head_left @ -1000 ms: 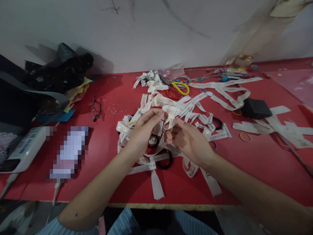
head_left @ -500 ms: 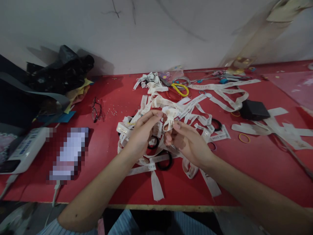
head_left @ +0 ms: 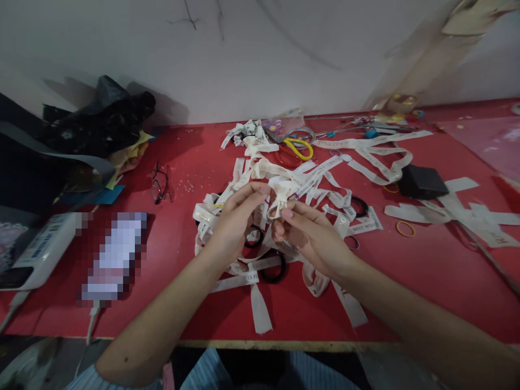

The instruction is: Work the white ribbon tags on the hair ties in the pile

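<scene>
A cream ribbon bow (head_left: 281, 196) with a small loop at its lower end is held up between both hands, over a tangled pile of printed white ribbons (head_left: 268, 169). My left hand (head_left: 238, 219) pinches it from the left, thumb and fingertips together. From the right, my right hand (head_left: 317, 230) grips the loop and gathered lower part between thumb and fingers. Black hair ties (head_left: 273, 267) lie among the ribbons beneath the hands. Parts of the bow are hidden by fingertips.
Yellow-handled scissors (head_left: 298, 148) rest behind the pile. To the left lie eyeglasses (head_left: 160, 183) and a blurred phone (head_left: 116, 254) on its cable. A black box (head_left: 422, 182) and more ribbon strips (head_left: 483, 212) are at right on the red table (head_left: 170, 319).
The right fingers have shifted slightly left and up along the bow's lower loop, and the bow has turned a little. The left hand stays almost still.
</scene>
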Available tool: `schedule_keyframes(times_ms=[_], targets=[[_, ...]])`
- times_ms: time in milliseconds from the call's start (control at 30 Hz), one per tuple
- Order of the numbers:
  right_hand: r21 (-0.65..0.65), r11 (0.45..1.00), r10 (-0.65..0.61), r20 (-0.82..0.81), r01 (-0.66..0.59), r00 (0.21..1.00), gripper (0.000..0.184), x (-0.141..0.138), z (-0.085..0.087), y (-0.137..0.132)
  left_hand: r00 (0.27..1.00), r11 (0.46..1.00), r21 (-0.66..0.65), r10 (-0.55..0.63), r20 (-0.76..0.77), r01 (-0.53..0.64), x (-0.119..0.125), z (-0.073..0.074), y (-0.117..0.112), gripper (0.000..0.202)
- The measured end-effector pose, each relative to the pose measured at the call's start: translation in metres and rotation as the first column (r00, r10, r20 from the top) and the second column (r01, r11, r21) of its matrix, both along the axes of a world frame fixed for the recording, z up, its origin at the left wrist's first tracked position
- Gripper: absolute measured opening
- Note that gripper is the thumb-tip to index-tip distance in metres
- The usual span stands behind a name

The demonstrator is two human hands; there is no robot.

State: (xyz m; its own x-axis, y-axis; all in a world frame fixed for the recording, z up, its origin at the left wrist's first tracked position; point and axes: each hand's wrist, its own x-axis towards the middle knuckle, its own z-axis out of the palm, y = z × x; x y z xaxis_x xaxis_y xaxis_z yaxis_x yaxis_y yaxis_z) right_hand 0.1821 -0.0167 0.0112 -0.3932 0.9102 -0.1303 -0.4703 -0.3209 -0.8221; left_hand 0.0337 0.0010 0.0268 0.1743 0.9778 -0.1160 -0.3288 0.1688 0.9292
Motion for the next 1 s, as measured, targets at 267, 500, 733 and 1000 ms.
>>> schedule_keyframes(times_ms=[267, 500, 733, 1000], targets=[[0.164, 0.985, -0.092, 0.198, 0.060, 0.976, 0.023, -0.0011, -0.0031, -0.0007, 1.000, 0.996, 0.084, -0.012, -0.025, 0.014, 0.0012, -0.0002, -0.0015, 0.015], [0.443, 0.896, -0.246, 0.440, 0.029, 0.864, 0.021, 0.0008, 0.0004, -0.0049, 0.999, 0.993, 0.110, -0.033, 0.007, 0.032, 0.0005, -0.0002, -0.0014, 0.017], [0.396, 0.917, -0.219, 0.395, 0.050, 0.892, 0.017, -0.0004, -0.0030, -0.0079, 1.000, 0.995, 0.096, 0.009, 0.003, -0.009, 0.0018, 0.0022, -0.0017, 0.012], [0.305, 0.933, -0.309, 0.414, 0.189, 0.856, 0.031, 0.0002, -0.0016, -0.0058, 0.999, 0.987, 0.161, 0.014, -0.041, -0.007, 0.0011, 0.0005, -0.0005, 0.011]])
